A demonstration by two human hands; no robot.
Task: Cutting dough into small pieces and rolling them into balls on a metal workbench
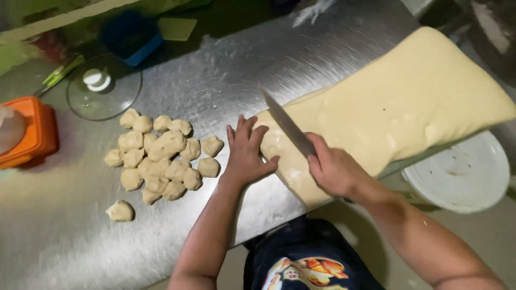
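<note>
while the right hand (pixel 333 171) keeps a closed grip on the knife (pixel 288 129), its blade lies across the near end of the dough slab (pixel 398 102) on the steel table (pixel 215 70). left hand (pixel 246 156) is open, fingers spread, pressing flat beside the slab's end. cut dough pieces (pixel 161 156) are heaped to the left. knife handle is hidden in the fist; the white bowl (pixel 462 174) is partly covered by overhanging dough.

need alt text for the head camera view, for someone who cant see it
A right hand holds a steel-bladed knife over a large pale slab of dough on a floured steel table, while the left hand presses the slab's end. Small cut dough lumps lie piled left.
</note>
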